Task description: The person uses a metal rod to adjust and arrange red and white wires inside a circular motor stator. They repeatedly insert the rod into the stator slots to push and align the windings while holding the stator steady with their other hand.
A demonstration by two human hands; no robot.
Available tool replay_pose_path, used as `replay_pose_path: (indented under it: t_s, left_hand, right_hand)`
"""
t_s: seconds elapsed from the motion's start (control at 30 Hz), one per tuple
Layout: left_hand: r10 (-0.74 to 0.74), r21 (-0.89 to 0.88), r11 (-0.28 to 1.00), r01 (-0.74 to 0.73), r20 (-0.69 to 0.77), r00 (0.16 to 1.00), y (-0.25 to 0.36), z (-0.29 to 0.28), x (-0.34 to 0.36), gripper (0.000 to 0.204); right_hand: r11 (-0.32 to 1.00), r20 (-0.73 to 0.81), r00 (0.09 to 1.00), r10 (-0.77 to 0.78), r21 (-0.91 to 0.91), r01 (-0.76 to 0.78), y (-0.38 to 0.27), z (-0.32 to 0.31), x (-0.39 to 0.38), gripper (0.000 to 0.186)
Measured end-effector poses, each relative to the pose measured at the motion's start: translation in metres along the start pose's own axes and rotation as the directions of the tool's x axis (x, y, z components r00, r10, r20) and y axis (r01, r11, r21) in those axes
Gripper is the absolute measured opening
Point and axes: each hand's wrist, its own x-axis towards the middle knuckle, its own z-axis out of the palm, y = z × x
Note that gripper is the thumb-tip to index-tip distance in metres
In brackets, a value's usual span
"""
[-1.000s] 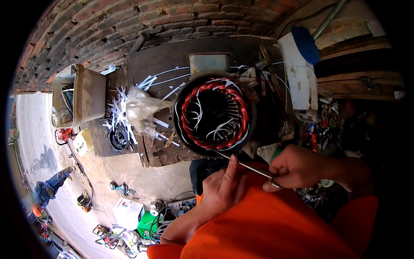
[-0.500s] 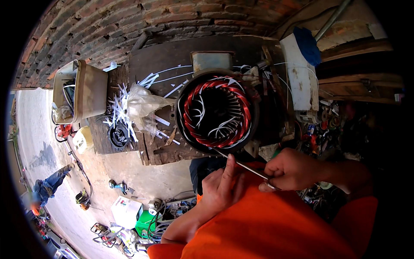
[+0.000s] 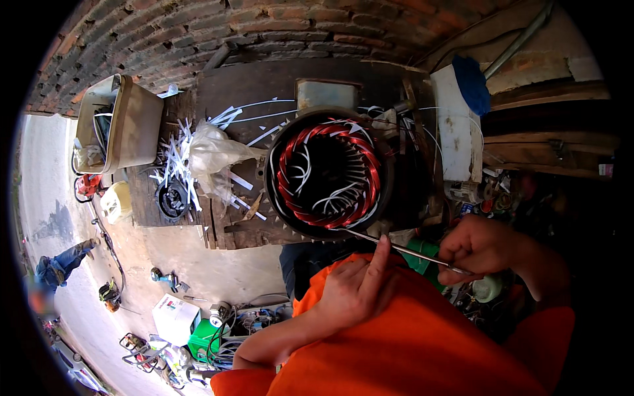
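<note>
In front of me on the bench stands a motor stator (image 3: 272, 178) with a dark round housing. Its ring of red copper windings (image 3: 374, 165) is laced with white sleeving, and several white strands hang inside the dark bore. My right hand (image 3: 475, 249) grips the back end of a long thin metal rod (image 3: 416, 253), whose front tip reaches the near rim of the windings. Beside the rod is my left hand (image 3: 356, 284), index finger stretched up against it and the other fingers loosely bent. No object shows in the left hand.
White paper strips (image 3: 173, 155), a clear plastic bag (image 3: 214, 155) and a small dark dish (image 3: 173, 200) lie left on the wooden bench (image 3: 244, 79). A beige bin (image 3: 135, 132) stands beyond. Boxes and tools lie on the floor; a person's legs (image 3: 72, 257) show far left.
My right hand has moved right and slightly down along with the rod's back end. My left hand has shifted slightly right, its index finger still up. The whole view has shifted slightly.
</note>
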Motion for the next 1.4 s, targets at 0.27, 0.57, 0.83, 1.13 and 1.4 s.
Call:
replay_pose_path:
  t_s: [0.27,0.57,0.83,1.13,1.4]
  left_hand:
    - [0.006,-0.009,1.0,-0.007,-0.113,0.994,-0.006,0.009,0.002,0.075]
    - [-0.04,0.007,0.999,0.04,-0.028,0.999,-0.002,0.0,0.0,0.079]
    - [-0.047,-0.002,0.999,0.047,-0.02,0.999,-0.004,0.001,0.001,0.079]
    - [-0.055,0.011,0.998,0.056,-0.034,0.998,-0.008,0.007,0.001,0.079]
    - [-0.019,-0.01,1.0,0.018,-0.112,0.994,-0.008,0.015,0.003,0.079]
  right_hand:
    - [0.989,-0.015,0.999,0.034,-0.146,-0.036,-0.022,-0.005,0.003,0.038]
    - [0.981,0.009,1.0,-0.004,-0.194,0.006,-0.024,-0.007,0.006,0.039]
    - [0.981,-0.024,0.999,0.024,-0.194,-0.028,-0.026,-0.01,0.007,0.038]
    - [0.965,-0.062,0.998,0.024,-0.261,-0.04,-0.038,-0.012,0.007,0.039]
    - [0.934,-0.118,0.993,-0.023,-0.357,-0.021,-0.035,-0.004,-0.003,0.041]
